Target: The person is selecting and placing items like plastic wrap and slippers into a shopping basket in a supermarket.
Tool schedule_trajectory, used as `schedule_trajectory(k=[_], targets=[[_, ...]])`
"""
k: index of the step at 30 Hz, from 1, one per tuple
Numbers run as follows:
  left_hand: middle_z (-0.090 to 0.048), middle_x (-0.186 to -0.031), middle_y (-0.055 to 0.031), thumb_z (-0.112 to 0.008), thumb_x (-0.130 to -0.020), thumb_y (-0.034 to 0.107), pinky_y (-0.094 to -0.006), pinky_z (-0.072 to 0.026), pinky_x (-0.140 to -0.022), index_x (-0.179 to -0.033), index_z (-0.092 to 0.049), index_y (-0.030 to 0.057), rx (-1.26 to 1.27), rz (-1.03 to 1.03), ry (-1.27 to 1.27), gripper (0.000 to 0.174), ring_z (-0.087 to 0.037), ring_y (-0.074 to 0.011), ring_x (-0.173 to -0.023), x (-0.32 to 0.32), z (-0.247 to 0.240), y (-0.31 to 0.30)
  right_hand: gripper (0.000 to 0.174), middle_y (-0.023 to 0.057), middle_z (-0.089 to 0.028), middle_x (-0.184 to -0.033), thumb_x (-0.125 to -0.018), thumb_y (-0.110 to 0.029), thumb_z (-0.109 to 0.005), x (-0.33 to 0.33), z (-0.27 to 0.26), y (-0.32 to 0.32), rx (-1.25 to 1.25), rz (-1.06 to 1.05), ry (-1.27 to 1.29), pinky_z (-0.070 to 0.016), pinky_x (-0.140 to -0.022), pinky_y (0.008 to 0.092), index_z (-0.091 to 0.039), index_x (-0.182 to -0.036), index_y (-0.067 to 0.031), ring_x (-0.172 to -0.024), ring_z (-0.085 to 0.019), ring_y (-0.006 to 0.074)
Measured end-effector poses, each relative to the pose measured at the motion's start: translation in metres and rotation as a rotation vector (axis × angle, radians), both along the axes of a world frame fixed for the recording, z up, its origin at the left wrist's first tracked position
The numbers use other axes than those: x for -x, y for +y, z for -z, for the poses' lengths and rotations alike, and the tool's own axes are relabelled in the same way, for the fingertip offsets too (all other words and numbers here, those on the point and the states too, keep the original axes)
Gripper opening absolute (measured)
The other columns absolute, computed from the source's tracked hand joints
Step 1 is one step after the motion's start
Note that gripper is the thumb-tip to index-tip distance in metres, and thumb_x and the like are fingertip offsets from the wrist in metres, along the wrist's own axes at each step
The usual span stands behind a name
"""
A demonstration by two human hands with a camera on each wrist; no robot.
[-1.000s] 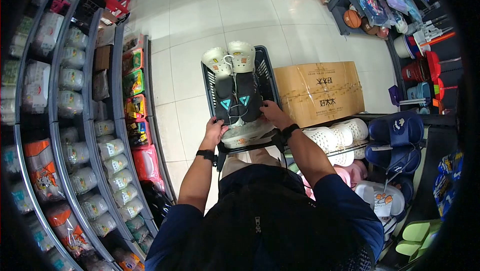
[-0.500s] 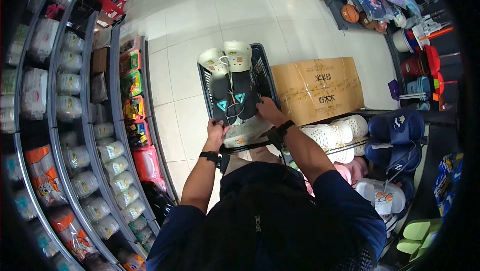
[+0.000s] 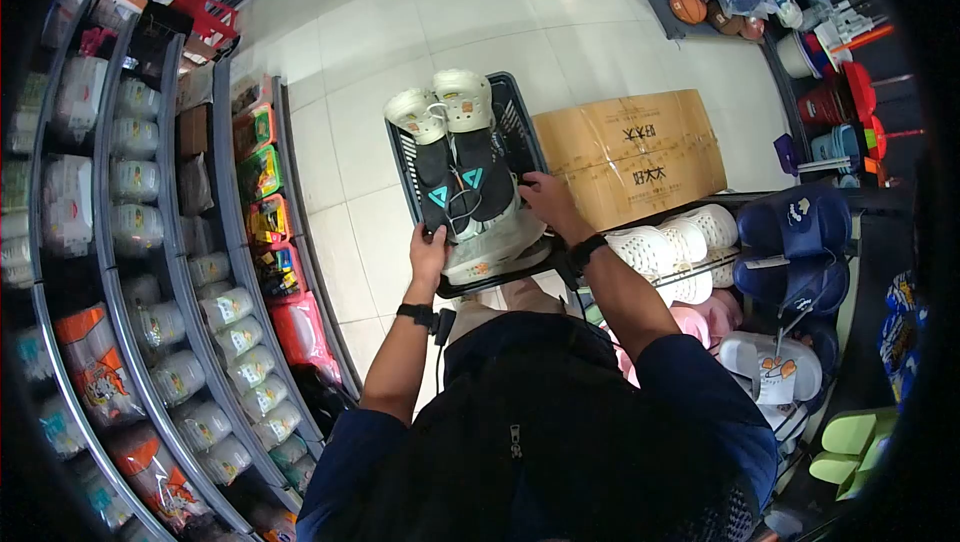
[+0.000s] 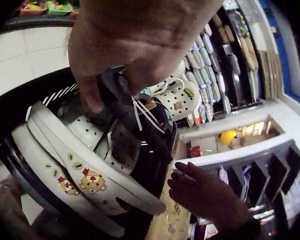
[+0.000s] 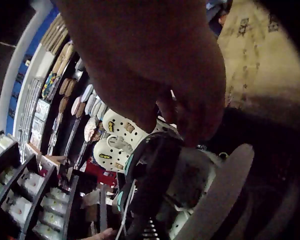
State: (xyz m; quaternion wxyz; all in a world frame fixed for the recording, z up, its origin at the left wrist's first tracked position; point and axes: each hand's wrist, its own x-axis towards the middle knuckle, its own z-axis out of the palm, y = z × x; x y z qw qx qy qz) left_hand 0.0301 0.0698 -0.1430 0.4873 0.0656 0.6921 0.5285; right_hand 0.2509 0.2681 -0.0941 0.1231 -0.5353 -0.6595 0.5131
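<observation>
A pair of black slippers point(image 3: 483, 164) with turquoise triangles lies over a dark shopping basket point(image 3: 507, 114), joined by a thin white cord point(image 4: 149, 118). My left hand point(image 3: 428, 254) pinches the near end of the left slipper between thumb and fingers. Just to the right of the pair, my right hand point(image 3: 550, 204) hovers near the basket rim with loosely bent fingers, holding nothing. Cream clogs point(image 3: 463, 102) with small charms sit at the basket's far end. White slippers point(image 4: 65, 170) with bear pictures stand on edge at the near end, partly under clear plastic.
Right of the basket is a brown cardboard box point(image 3: 632, 147). White clogs point(image 3: 645, 254) and navy slippers point(image 3: 790, 232) fill a rack by my right arm. Shelves of packaged jars point(image 3: 178, 377) run along the left. Basketballs point(image 3: 688, 5) sit at the far right.
My right hand has come off the right slipper, out to the right. The left hand keeps its pinch on the left slipper. The basket has shifted slightly left and up in view.
</observation>
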Motion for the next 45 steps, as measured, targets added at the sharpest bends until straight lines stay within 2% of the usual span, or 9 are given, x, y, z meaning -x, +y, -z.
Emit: schedule_trajectory(k=[2,5,21,27,28,31,34,38,45], targets=[[-0.055,-0.137,-0.029,-0.076,-0.092,0.028,-0.0482,-0.053,-0.095,-0.145,-0.047,-0.0047,0.048,0.336,0.765,0.069,-0.06,-0.0418,-0.117,-0.004,-0.014,-0.011,0.049,0.0211,-0.073,-0.105,-0.088,-0.019,-0.071,-0.02,0.005,-0.005,-0.15,-0.073,-0.126,-0.0574,-0.086,0.0426,-0.062,-0.131,0.0023,-0.1,-0.072,0.0325],[-0.041,-0.15,-0.0364,-0.079,-0.087,0.033,-0.0546,-0.0388,-0.112,-0.148,-0.047,-0.0004,-0.074,0.54,1.042,0.076,-0.046,-0.0514,-0.131,-0.018,-0.038,-0.015,0.05,0.0227,-0.073,-0.108,-0.084,-0.015,-0.07,-0.038,0.009,-0.026,-0.472,-0.397,-0.044,-0.0537,-0.096,0.046,-0.063,-0.131,-0.0011,-0.107,-0.069,0.0384],[-0.029,-0.157,-0.0395,-0.077,-0.087,0.043,-0.0554,-0.027,-0.121,-0.158,-0.033,0.0021,-0.007,0.842,0.979,0.093,-0.029,-0.057,-0.145,-0.027,-0.013,-0.012,0.042,0.0225,-0.069,-0.12,-0.084,-0.012,-0.063,-0.051,0.048,-0.061,-0.28,-0.45,-0.195,-0.0507,-0.101,0.046,-0.067,-0.125,-0.0036,-0.115,-0.064,0.0405],[-0.041,-0.151,-0.0362,-0.07,-0.094,0.046,-0.0519,-0.0304,-0.119,-0.151,-0.041,-0.0024,-0.027,0.274,0.794,0.08,-0.04,-0.0479,-0.141,-0.008,0.002,-0.003,0.045,0.0207,-0.071,-0.115,-0.089,-0.014,-0.064,-0.013,0.002,-0.05,-0.267,-0.244,-0.024,-0.0534,-0.093,0.0437,-0.063,-0.133,-0.003,-0.106,-0.068,0.0384],[-0.058,-0.136,-0.023,-0.063,-0.099,0.05,-0.0463,-0.0471,-0.101,-0.147,-0.045,-0.0014,-0.045,0.182,0.866,0.073,-0.059,-0.0326,-0.119,-0.002,0.016,0.006,0.045,0.0192,-0.072,-0.11,-0.093,-0.016,-0.065,-0.003,0.001,-0.046,-0.297,-0.131,0.144,-0.0547,-0.088,0.0416,-0.062,-0.135,-0.0029,-0.1,-0.07,0.0346],[-0.065,-0.125,-0.0129,-0.054,-0.102,0.058,-0.0419,-0.0533,-0.085,-0.139,-0.052,0.0043,-0.095,-0.033,-0.033,0.065,-0.064,-0.0236,-0.106,0.018,0.016,0.024,0.047,0.0132,-0.072,-0.097,-0.097,-0.021,-0.067,0.024,0.023,-0.023,0.015,-0.183,0.315,-0.0542,-0.078,0.0354,-0.059,-0.139,-0.003,-0.089,-0.07,0.0214],[-0.067,-0.105,-0.0068,-0.056,-0.102,0.055,-0.034,-0.053,-0.064,-0.135,-0.053,0.0039,-0.062,-0.208,-0.095,0.061,-0.065,-0.0185,-0.082,0.023,0.008,0.031,0.037,0.0081,-0.068,-0.087,-0.098,-0.02,-0.068,0.038,0.043,-0.013,-0.159,-0.235,0.306,-0.0522,-0.07,0.0299,-0.063,-0.129,-0.0008,-0.08,-0.066,0.0137],[-0.064,-0.089,-0.0131,-0.067,-0.092,0.006,-0.0273,-0.0412,-0.042,-0.113,-0.056,-0.0071,0.092,-0.225,-0.074,0.027,-0.054,-0.0167,-0.052,0.033,0.016,0.027,0.027,0.017,-0.069,-0.089,-0.09,-0.022,-0.072,0.037,0.016,-0.015,0.021,-0.076,0.258,-0.0533,-0.078,0.0383,-0.07,-0.109,-0.0024,-0.084,-0.068,0.0274],[-0.059,-0.075,-0.0055,-0.067,-0.093,0.011,-0.0267,-0.046,-0.043,-0.096,-0.061,0.0004,0.076,0.027,-0.353,0.013,-0.053,-0.013,-0.056,0.053,-0.012,0.001,0.038,0.021,-0.07,-0.097,-0.083,-0.015,-0.07,0.034,-0.029,-0.033,-0.079,-0.174,0.169,-0.0532,-0.083,0.0399,-0.063,-0.118,-0.0028,-0.093,-0.069,0.0323]])
